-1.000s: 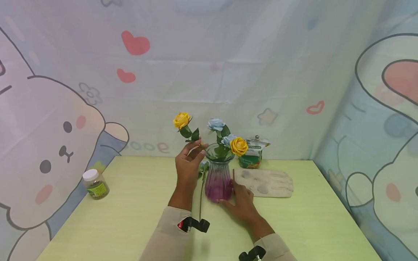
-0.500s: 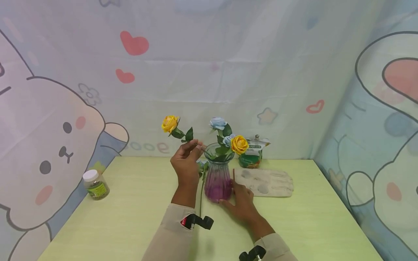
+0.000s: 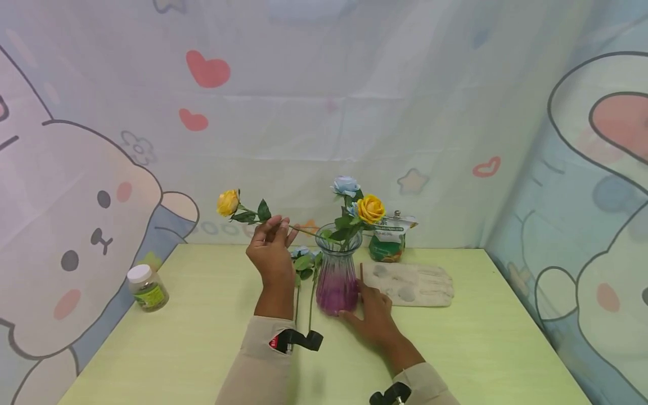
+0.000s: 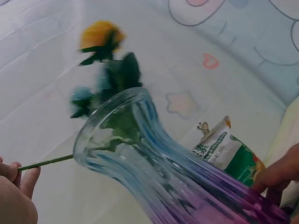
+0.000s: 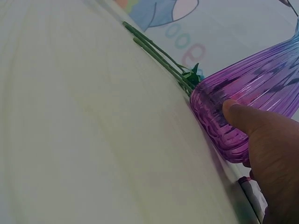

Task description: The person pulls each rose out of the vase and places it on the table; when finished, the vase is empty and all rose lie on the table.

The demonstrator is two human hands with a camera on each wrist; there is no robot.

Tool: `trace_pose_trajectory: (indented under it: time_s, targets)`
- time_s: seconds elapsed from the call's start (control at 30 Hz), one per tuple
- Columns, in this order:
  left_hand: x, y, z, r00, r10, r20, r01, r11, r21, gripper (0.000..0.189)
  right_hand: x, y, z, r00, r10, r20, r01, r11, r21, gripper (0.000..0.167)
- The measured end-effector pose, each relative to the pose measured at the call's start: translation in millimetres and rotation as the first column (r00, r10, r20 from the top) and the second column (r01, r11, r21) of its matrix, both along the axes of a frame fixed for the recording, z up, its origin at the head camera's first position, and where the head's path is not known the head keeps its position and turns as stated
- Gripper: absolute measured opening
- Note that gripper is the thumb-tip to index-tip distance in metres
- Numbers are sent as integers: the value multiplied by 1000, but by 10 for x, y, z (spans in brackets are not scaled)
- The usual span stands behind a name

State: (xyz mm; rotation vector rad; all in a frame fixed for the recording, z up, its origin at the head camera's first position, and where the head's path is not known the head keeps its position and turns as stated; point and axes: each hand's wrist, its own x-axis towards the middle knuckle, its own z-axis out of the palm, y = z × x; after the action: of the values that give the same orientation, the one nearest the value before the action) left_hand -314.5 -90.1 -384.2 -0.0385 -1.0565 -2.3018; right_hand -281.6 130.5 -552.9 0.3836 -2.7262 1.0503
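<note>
Left hand [image 3: 269, 253]: raised above the table [image 3: 455, 349], just left of the mouth of the glass vase [image 3: 337, 281]; pointing upward from the wrist, well above the right hand [image 3: 373, 318].
Left fingers [image 3: 279, 229]: curled in at the tips, pinching the stem of a yellow rose [image 3: 228, 202].
Pinched rose: tilted nearly level, with bloom out to the left of the hand and stem slanting down to the right, over the rim into the vase's mouth.
Left sleeve [image 3: 263, 363]: beige, reaching up from the bottom edge of the head view, with a black camera [image 3: 298, 340] at the cuff.
Right hand: low, near the table, angled up and leftward to the vase's foot.
Right fingers: curved round the right side of the vase, gripping it near the base, with thumb [image 5: 238, 114] laid along the near purple glass; partly hidden behind it.
Vase: upright on the table, bluish at the top and purple below, bearing a second yellow rose [image 3: 371, 208] and blue roses [image 3: 346, 185].
Loose blue flowers [image 3: 304, 262]: lying on the table left of the vase, partly behind the left forearm, with stems toward the near side.
Glove [image 3: 415, 285]: flat, right of the vase.
Pouch [image 3: 387, 247]: clipped at the top, standing behind the glove.
Jar [image 3: 148, 288]: white-lidded, far left, well apart from both hands.
</note>
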Motion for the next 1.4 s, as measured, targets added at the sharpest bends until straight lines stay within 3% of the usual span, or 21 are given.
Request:
trace_pose_trajectory:
  time_s: [0.27,0.5,0.6,0.7,0.8,0.9,1.0,1.27,1.4]
  targets:
    - [-31,-196,-93,995,-48,91,30,982,189,26,8,-8,30,1000,0,0,0,1000,0,93]
    - [-71,-354,-209,984,-101,148,58,961,269,34,-8,-7,-10,1000,3,-19,-3,1000,-4,92]
    - [-69,-472,-250,973,-160,169,109,955,275,39,-10,-8,-14,1000,11,-24,-11,1000,-7,92]
    - [-40,-600,-292,948,-243,204,202,958,205,41,-10,-10,-5,999,13,-31,-14,1000,-16,91]
    - [0,-715,-358,905,-316,284,314,948,55,42,-16,-8,-3,999,7,-38,-7,1000,-10,91]
    - [23,-805,-447,861,-340,378,404,909,-104,44,-24,-4,-13,999,-1,-45,1,1000,-2,91]
    - [28,-874,-538,835,-316,451,451,862,-231,44,-31,-2,-28,999,0,-42,0,1000,-11,90]
    - [26,-990,-778,816,-169,552,453,781,-430,36,-40,2,-70,999,7,-33,-7,1000,-10,91]
    - [-7,-1009,-930,820,-102,563,420,776,-471,34,-39,2,-38,999,5,-36,-5,1000,-17,90]
